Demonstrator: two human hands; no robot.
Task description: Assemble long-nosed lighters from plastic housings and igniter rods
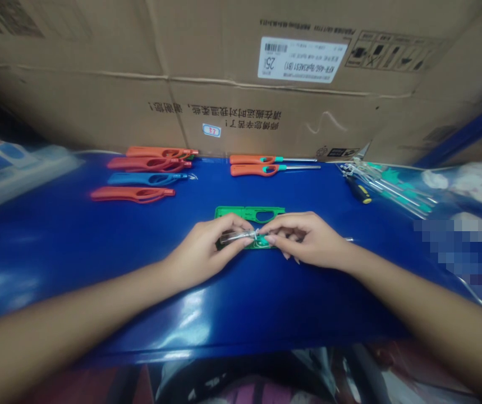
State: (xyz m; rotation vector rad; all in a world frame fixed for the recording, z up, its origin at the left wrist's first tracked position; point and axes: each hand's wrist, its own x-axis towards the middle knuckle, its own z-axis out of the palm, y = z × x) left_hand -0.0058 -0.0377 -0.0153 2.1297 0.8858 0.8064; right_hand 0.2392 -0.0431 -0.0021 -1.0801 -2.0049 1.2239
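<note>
My left hand point(229, 238) is closed on a clear lighter fuel tank point(235, 236), pinching it between thumb and fingers. At the tank's right end, my right hand point(295, 238) pinches something small by a thin white wire and a green part point(261, 242); its fingers hide most of it. A green lighter shell half point(249, 212) lies just behind both hands, its oval trigger opening to the right. Under the hands another green piece shows in part. A thin metal rod point(349, 239) sticks out beyond my right hand.
Red and blue lighter shells point(148, 178) lie at the back left. Two orange lighters point(257, 169) with metal rods lie at the back middle. A screwdriver point(359, 191) and a bundle of rods with green parts point(396, 188) lie right. A cardboard box point(118, 101) walls the back.
</note>
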